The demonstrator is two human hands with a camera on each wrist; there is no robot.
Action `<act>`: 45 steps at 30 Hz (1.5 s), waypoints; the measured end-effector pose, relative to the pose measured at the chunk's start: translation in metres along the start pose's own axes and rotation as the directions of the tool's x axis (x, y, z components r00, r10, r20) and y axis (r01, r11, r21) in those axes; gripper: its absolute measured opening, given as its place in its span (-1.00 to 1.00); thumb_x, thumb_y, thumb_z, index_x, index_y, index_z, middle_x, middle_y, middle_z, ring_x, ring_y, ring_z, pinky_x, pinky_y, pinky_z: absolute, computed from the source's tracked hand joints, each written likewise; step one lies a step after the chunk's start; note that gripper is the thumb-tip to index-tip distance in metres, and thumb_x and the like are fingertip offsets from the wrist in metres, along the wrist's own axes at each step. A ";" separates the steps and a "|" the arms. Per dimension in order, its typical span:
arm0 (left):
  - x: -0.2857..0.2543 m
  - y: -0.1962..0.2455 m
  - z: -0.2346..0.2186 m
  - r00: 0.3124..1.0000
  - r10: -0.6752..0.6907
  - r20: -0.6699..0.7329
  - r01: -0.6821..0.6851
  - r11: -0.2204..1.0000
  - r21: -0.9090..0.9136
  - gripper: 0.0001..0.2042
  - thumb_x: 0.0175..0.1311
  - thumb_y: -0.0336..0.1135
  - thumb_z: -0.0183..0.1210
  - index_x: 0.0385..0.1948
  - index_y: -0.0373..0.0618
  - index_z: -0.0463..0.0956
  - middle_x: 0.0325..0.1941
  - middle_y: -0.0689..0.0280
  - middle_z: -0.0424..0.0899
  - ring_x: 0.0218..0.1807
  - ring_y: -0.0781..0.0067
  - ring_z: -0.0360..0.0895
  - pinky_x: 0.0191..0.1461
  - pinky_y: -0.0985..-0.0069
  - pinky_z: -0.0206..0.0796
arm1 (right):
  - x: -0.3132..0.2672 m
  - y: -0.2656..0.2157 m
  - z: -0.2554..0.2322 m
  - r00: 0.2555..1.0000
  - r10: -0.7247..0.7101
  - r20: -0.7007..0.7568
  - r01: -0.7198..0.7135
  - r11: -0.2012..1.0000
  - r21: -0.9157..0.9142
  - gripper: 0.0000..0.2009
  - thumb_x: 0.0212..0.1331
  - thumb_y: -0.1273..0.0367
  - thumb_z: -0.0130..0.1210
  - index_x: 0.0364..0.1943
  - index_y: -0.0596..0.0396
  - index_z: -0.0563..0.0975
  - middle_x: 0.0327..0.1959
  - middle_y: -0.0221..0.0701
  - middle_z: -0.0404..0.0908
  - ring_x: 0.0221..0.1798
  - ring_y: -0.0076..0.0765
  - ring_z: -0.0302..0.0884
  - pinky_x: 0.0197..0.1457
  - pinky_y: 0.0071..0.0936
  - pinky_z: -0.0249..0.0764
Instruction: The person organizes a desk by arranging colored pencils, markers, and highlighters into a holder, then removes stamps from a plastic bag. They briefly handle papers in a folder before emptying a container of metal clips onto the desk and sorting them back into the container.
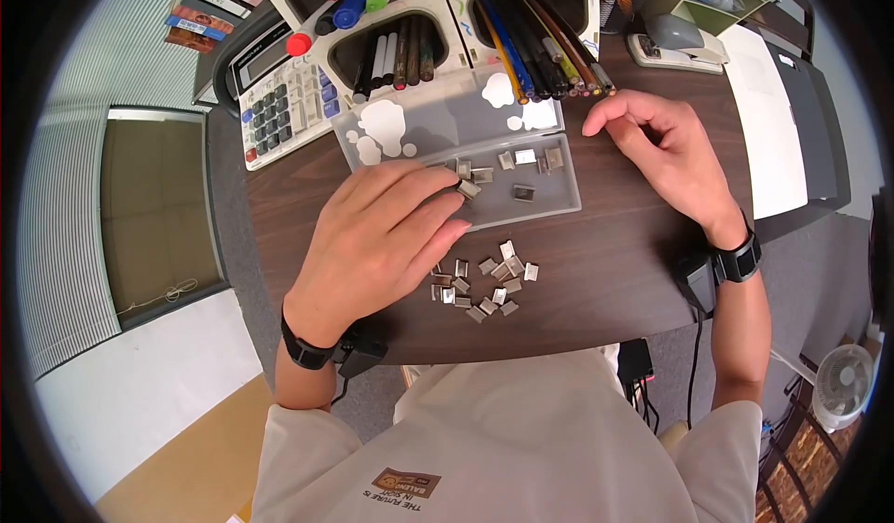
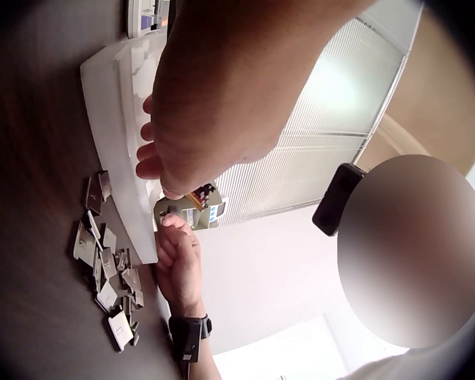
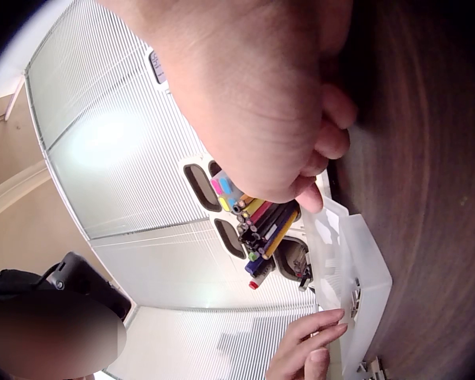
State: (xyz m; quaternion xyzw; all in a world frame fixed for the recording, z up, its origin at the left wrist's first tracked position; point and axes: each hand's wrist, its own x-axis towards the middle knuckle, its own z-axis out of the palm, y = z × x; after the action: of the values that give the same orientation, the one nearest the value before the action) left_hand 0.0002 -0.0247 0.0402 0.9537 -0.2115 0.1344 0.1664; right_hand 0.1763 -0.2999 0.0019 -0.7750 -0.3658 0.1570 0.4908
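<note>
A shallow translucent plastic box [image 1: 556, 202] lies with its lid [image 1: 438, 104] folded back, and several small silver metal clips [image 1: 524, 192] are inside. My left hand [image 1: 377, 234] reaches over the box's left part from the front. Its index fingertip is right at a clip [image 1: 468, 190], and its fingers are slightly bent and spread. On the desk in front of the box lies a loose pile of similar clips [image 1: 500, 271], also seen in the left wrist view. To the right of the box, my right hand [image 1: 666, 146] rests on the desk, fingers loosely curled, holding nothing.
Behind the lid stands a white organizer [image 1: 452, 20] with pens and pencils [image 1: 549, 57]. A calculator [image 1: 289, 104] sits at the left. At the back right are a stapler-like grey device [image 1: 675, 43] and white paper [image 1: 764, 122]. The desk's curved front edge is near my body.
</note>
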 end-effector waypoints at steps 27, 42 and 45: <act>0.001 0.003 0.002 0.996 0.021 0.087 -0.019 1.000 -0.018 -0.70 0.12 -0.41 0.43 -0.07 -0.20 0.71 0.19 0.24 0.72 0.19 0.17 0.63 0.19 0.25 0.54 | -0.001 -0.001 0.000 1.000 -0.007 -0.002 0.007 1.000 -0.005 -0.82 0.42 0.46 0.06 -0.14 0.09 0.71 -0.39 -0.58 0.64 -0.37 -0.72 0.38 -0.26 -0.61 0.35; -0.004 -0.004 -0.011 0.998 -0.045 -0.048 0.043 0.998 -0.042 -0.77 0.02 -0.53 0.47 -0.26 -0.12 0.72 -0.17 0.30 0.66 -0.16 0.17 0.59 -0.13 0.30 0.46 | 0.000 0.001 0.000 1.000 -0.016 -0.006 0.016 1.000 -0.006 -0.82 0.42 0.46 0.05 -0.15 0.09 0.71 -0.39 -0.59 0.61 -0.37 -0.71 0.36 -0.26 -0.61 0.34; -0.006 0.000 -0.016 0.999 -0.036 -0.041 0.034 0.999 -0.039 -0.77 -0.03 -0.54 0.50 -0.30 -0.13 0.72 -0.20 0.30 0.65 -0.20 0.19 0.57 -0.17 0.31 0.45 | -0.001 0.000 0.000 1.000 -0.010 -0.003 0.010 1.000 -0.004 -0.82 0.42 0.45 0.05 -0.15 0.09 0.71 -0.40 -0.59 0.61 -0.37 -0.71 0.36 -0.26 -0.61 0.33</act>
State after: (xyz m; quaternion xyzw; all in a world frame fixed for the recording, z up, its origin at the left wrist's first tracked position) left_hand -0.0078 -0.0163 0.0526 0.9508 -0.1938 0.1474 0.1915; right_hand 0.1756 -0.3003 0.0015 -0.7744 -0.3690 0.1526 0.4907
